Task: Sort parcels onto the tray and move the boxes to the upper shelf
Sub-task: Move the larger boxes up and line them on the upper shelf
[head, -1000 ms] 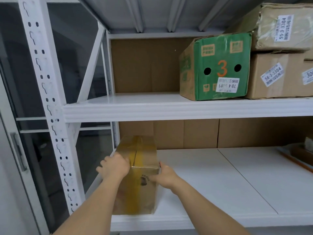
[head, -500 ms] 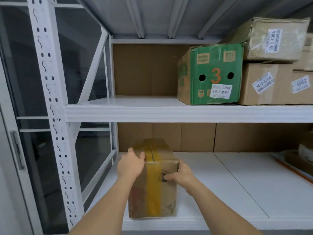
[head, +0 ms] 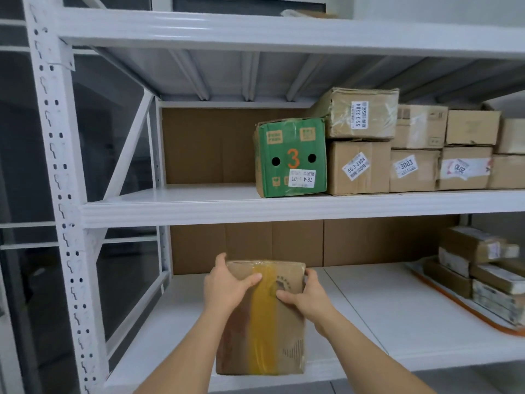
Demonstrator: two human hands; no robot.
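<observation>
You have the taped brown box point(head: 261, 317) in both hands at the front of the lower shelf point(head: 369, 322): your left hand point(head: 224, 285) wraps its upper left corner, fingers point(head: 250, 278) curled over the near face, and your right hand point(head: 308, 294) clamps the upper right edge, thumb on the yellow tape. Whether its base rests on the shelf lip or hangs just in front of it, you cannot tell from here. So this box is not yet moved up.

Well to the right of your fingers, on the same level, the orange tray point(head: 454, 305) already carries a stack of parcels point(head: 480, 268), so the sorting looks at least partly done.

Above and beyond your fingers, the upper shelf point(head: 199, 211) holds a green box point(head: 291, 157) marked 3 and a row of brown boxes point(head: 412, 146) running off to the right. Directly above your hands, left of the green box, is open shelf, the likely spot for this one.
</observation>
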